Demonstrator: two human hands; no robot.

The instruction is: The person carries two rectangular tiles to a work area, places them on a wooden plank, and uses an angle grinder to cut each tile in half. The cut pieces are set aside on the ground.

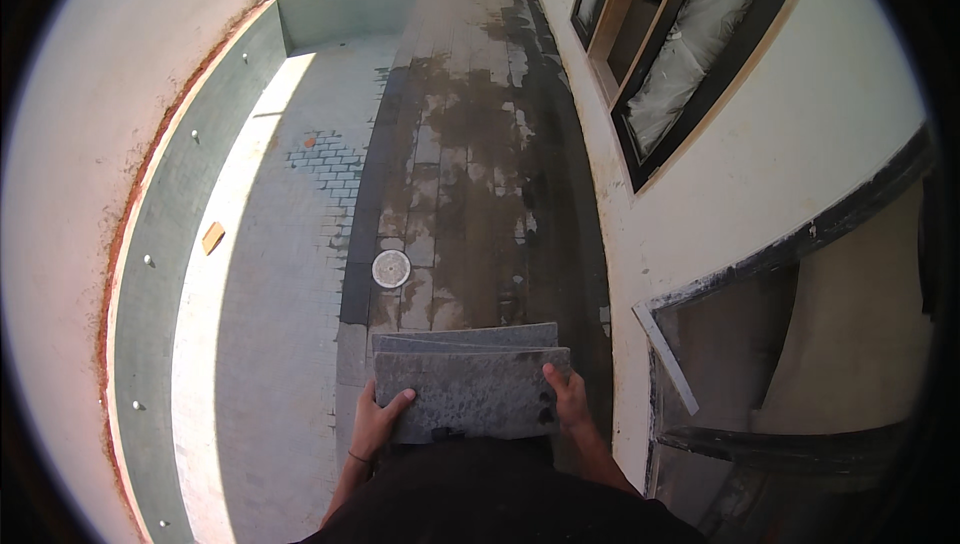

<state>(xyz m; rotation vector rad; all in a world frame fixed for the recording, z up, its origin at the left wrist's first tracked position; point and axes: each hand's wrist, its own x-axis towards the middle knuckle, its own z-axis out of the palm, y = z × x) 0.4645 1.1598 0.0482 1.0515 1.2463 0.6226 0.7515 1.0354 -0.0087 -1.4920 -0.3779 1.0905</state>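
the person has a small stack of grey slabs (474, 390) gripped in both hands, held in front of the dark shirt (480, 489), over the near end of a long paved walkway (435, 174). i can make out at least two slabs: the upper one lies with its mottled face up, and the far edge of another pokes out beyond it, slightly skewed, so a thin wedge shows between the two edges.

the left hand (378, 418) is clamped on the stack's left end, its thumb laid over the upper face. the right hand (567, 394) grips the right end, thumb on the face near the far corner. the rest of the fingers are mostly hidden by the slabs, so i can't tell quite how they curl below. a thin dark band (359, 458) circles the left wrist.

past the slabs, a round white disc (391, 268) lies on the walkway, close to the dark strip (368, 214) along its left edge. the paving is patchy, damp-looking brown in places and pale in others. to the left is a long sunken basin (275, 344) with greenish walls, a patch of bluish small tiles (340, 172) and a tan piece (213, 238) on its floor. to the right, a pale strip (665, 359) leans by a dark-framed opening.
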